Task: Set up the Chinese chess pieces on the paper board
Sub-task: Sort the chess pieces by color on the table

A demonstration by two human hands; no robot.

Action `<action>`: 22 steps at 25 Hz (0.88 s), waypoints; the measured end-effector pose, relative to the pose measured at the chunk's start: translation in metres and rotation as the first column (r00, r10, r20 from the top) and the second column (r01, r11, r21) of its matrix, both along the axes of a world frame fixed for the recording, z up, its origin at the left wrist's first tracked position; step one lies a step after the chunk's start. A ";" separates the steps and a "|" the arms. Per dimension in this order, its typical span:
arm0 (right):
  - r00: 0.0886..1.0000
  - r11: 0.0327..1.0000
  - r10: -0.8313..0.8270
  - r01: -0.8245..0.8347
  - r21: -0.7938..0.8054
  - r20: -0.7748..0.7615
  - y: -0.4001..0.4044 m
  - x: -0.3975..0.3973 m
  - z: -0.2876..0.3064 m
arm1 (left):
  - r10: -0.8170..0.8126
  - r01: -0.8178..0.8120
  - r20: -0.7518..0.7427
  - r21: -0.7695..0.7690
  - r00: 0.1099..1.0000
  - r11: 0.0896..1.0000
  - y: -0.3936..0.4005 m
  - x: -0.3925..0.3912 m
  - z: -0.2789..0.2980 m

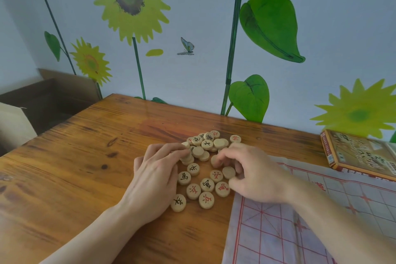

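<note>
A heap of round wooden chess pieces [204, 156] with red or black characters lies on the wooden table [75, 178], left of the paper board [321, 221]. The board is white with red lines and carries no pieces. My left hand [156, 178] reaches into the heap's left side, its fingertips pinching a piece [186, 157] atop a short stack. My right hand [255, 173] hovers over the heap's right side, fingers curled around a plain-faced piece [215, 161]. Several pieces lie face up between both hands.
The chess set's box [360, 154] lies at the table's right rear, by the board's far edge. An open cardboard carton [49, 100] stands beyond the table's left edge. A wall painted with sunflowers runs along the table's back.
</note>
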State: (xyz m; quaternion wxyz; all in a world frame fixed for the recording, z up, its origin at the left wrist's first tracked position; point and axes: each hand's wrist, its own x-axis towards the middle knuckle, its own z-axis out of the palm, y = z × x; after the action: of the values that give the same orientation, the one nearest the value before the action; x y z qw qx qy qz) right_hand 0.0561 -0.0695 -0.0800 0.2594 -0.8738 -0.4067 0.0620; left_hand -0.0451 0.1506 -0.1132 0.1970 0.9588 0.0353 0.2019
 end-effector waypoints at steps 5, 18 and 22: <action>1.000 0.998 0.025 -0.026 -0.053 -0.017 -0.008 0.009 0.011 | -0.003 0.003 0.045 -0.009 0.999 1.000 0.003 0.001 0.001; 0.994 0.997 0.038 -0.045 0.065 0.106 0.005 0.004 -0.007 | -0.001 0.001 0.117 0.005 0.993 1.000 0.000 -0.002 0.004; 0.992 0.999 0.053 -0.054 0.005 0.116 0.006 0.006 -0.010 | 0.024 -0.025 0.094 0.012 0.995 1.000 0.003 -0.002 0.003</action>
State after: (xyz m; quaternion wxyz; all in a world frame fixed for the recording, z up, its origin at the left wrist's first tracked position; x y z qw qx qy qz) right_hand 0.0619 -0.0637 -0.0899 0.2370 -0.8637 -0.4445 0.0167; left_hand -0.0467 0.1540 -0.1107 0.1897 0.9490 0.0365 0.2493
